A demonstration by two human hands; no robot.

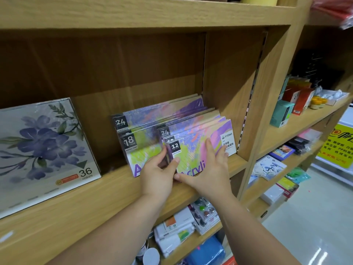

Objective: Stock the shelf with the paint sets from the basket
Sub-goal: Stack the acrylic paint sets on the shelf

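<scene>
The 12-colour paint set point(191, 150) stands near the front edge of the shelf point(114, 190). The left hand point(158, 175) pinches its left edge in a narrow grip. The right hand point(208, 169) lies flat and wide on its face. Left of it, past the 18-colour set point(137, 148), is bare board.

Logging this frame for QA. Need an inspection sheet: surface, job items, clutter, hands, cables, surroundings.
Surface: wooden shelf, with bare board between the stock groups.
Job's things: acrylic sets stand in leaning rows, with the 12-colour box in front, the 18-colour box to its left and the 24-colour boxes behind. The basket is not in view.
Clutter: 36-colour flower set leans at the left of the shelf.
Grippers: left hand pinches the 12-colour box's left edge. Right hand lies flat on its front with fingers straight.
Cables: nothing seen.
Surroundings: lower shelf goods; neighbouring bay boxes; yellow sign.
</scene>
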